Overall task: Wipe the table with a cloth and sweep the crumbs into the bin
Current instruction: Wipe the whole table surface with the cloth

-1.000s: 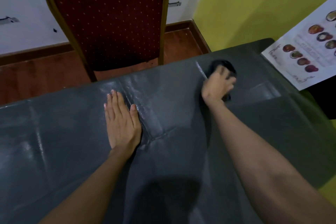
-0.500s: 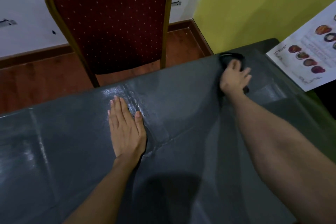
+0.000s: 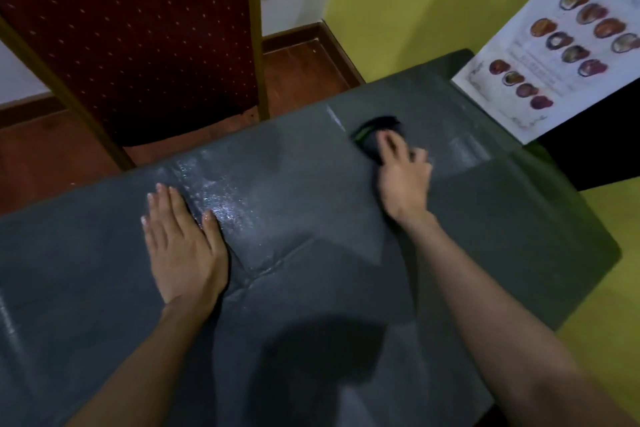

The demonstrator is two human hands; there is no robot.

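Note:
The table point(image 3: 311, 288) is covered with a dark grey, creased plastic sheet that shines wet near its far edge. My right hand point(image 3: 403, 177) presses a dark cloth point(image 3: 372, 135) with a green streak onto the sheet at the far right, fingers curled over it. My left hand point(image 3: 183, 246) lies flat on the sheet left of centre, fingers together, holding nothing. No crumbs or bin can be made out.
A red upholstered chair point(image 3: 138, 35) with a gold frame stands just beyond the table's far edge. A white printed sheet with food pictures point(image 3: 561, 55) hangs at the table's right corner. Yellow wall and wooden floor lie behind.
My right hand has drawn the cloth back from the far right corner toward me and leftward. My left hand stays flat in the same spot.

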